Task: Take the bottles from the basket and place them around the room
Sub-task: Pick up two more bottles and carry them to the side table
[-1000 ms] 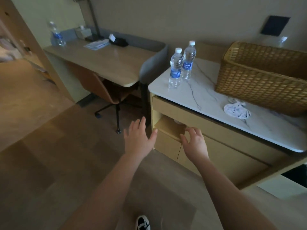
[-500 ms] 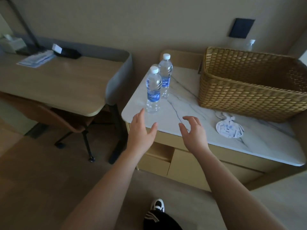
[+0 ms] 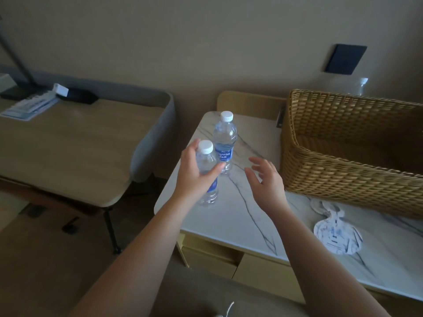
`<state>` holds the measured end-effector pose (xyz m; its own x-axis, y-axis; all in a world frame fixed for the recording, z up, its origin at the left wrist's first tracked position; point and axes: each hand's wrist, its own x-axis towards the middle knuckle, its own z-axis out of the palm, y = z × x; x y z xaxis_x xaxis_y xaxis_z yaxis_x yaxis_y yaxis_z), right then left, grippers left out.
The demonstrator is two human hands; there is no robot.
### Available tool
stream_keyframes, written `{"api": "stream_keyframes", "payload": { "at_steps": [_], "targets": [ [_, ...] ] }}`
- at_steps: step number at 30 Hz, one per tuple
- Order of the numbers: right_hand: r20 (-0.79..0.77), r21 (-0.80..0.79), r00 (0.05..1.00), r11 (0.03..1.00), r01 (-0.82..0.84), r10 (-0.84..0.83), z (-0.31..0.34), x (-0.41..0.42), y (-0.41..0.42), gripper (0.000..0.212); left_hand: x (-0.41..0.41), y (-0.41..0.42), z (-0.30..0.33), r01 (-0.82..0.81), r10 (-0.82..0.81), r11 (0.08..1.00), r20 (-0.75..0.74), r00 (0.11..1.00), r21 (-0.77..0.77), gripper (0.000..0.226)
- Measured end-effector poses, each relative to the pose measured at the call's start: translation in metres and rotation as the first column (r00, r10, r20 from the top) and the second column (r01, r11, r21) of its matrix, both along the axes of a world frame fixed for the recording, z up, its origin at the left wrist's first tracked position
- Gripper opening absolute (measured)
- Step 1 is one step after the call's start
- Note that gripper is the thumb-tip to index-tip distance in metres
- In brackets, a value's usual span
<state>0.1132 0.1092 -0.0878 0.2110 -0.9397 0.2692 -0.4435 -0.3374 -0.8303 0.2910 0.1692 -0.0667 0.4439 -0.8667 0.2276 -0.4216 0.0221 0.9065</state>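
Two clear water bottles with white caps and blue labels stand upright on the white marble cabinet top (image 3: 240,216). My left hand (image 3: 194,172) grips the nearer bottle (image 3: 207,161) around its upper body, thumb in front. The farther bottle (image 3: 224,138) stands just behind it, untouched. My right hand (image 3: 266,179) hovers open over the marble to the right of both bottles, fingers spread, holding nothing. A large wicker basket (image 3: 343,165) sits on the right of the cabinet; the visible part of its inside holds nothing. A third bottle's top (image 3: 361,85) shows behind the basket.
A wooden desk (image 3: 68,147) with a grey raised edge stands left of the cabinet, carrying papers (image 3: 29,106), a black device (image 3: 80,97) and a lamp base. A chair sits under it. A white-and-blue paper tag (image 3: 336,234) lies on the marble. A dark wall panel (image 3: 345,59) hangs above.
I have stepped closer to the cabinet. My left hand rose and closed around the nearer bottle. My right hand moved up over the marble top, still open.
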Motion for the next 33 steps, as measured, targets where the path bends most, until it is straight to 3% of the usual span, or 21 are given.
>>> {"api": "stream_keyframes", "payload": {
  "at_steps": [6, 12, 18, 24, 30, 33],
  "targets": [
    [-0.021, 0.067, 1.0, 0.998, -0.017, 0.019, -0.008, 0.02, -0.025, 0.038, 0.013, -0.016, -0.008, 0.058, -0.058, 0.998, -0.029, 0.998, 0.005, 0.054],
    [0.086, 0.043, 0.996, 0.999, 0.017, -0.021, 0.023, 0.053, -0.057, 0.073, 0.046, -0.033, 0.0, 0.242, -0.238, 0.969, -0.091, 0.967, 0.039, 0.038],
    [0.086, 0.13, 0.995, 0.989, -0.067, 0.056, 0.038, 0.093, -0.089, 0.096, 0.075, -0.056, 0.004, 0.263, -0.251, 0.963, -0.146, 0.957, 0.066, 0.028],
    [0.081, 0.188, 0.997, 0.982, -0.03, 0.015, 0.025, 0.108, -0.098, 0.057, 0.089, -0.077, 0.004, 0.27, -0.259, 0.959, -0.129, 0.957, 0.083, 0.025],
    [0.109, 0.133, 0.993, 0.99, 0.037, -0.052, 0.02, 0.1, -0.078, 0.047, 0.099, -0.092, 0.009, 0.292, -0.288, 0.955, -0.071, 0.955, 0.058, 0.027],
    [0.099, 0.117, 0.993, 0.992, 0.046, -0.058, 0.018, 0.095, -0.068, 0.047, 0.099, -0.087, 0.009, 0.35, -0.338, 0.934, -0.133, 0.932, 0.076, 0.031]
  ]
}}
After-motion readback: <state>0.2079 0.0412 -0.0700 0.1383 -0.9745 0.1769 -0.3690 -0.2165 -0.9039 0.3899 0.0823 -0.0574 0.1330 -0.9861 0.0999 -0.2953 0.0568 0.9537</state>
